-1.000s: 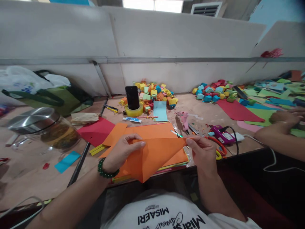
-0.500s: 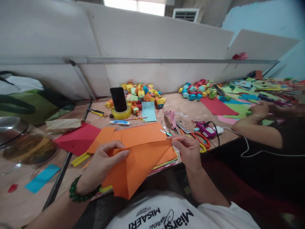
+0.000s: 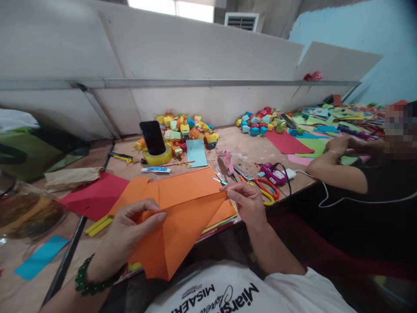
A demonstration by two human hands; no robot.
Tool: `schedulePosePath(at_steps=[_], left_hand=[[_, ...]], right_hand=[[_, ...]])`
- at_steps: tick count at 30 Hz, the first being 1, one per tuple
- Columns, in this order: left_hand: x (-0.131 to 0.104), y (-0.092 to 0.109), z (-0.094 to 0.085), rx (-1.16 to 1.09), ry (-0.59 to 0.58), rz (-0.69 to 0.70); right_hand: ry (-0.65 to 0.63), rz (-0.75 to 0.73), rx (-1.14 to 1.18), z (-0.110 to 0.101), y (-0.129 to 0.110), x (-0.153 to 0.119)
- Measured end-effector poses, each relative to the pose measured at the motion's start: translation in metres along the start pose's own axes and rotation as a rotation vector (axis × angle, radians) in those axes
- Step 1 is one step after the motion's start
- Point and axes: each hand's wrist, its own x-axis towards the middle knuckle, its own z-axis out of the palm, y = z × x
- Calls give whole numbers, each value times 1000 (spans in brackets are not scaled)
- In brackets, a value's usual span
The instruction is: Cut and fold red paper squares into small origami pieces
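A creased sheet of orange paper (image 3: 176,237) is stretched between my two hands over the table's front edge, its lower part hanging down toward my lap. My left hand (image 3: 135,228), with a green bead bracelet on the wrist, pinches its upper left edge between thumb and fingers. At the upper right corner my right hand (image 3: 246,200) pinches it too. More orange paper (image 3: 185,184) lies flat beneath on a stack of coloured sheets. Close beyond my right hand are scissors (image 3: 262,187) with orange and yellow handles and a pink glue gun (image 3: 227,161).
A phone (image 3: 152,137) stands in a tape roll (image 3: 158,158) before a pile of small paper cubes (image 3: 184,126). Red paper (image 3: 97,195) lies left, near a glass jug (image 3: 29,211). A purple device (image 3: 273,174) with cables is at right, near a co-worker's arm (image 3: 339,171).
The view has shifted slightly right, so everything sits further left. Both hands keep their pinch on the orange paper, which looks nearly the same.
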Motion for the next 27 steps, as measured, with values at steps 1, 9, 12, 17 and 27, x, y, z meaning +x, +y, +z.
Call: schedulePosePath(at_steps=[1,9,12,17,27], left_hand=[[1,-2,0,2,-11,3],[11,11,2,17,-150,-134],[17,16,6,63,-235,-125],[24,20,15,129,-306,-14],[33,19,18,144,-289,38]], right_hand=[[-5,58,31,-4,4,1],[-1,-77,-291,-8,-12,18],[-212,-238,-541,18,-43,14],[-612,-164,-725,53,-51,11],[-665,-59,-652,60,-27,29]])
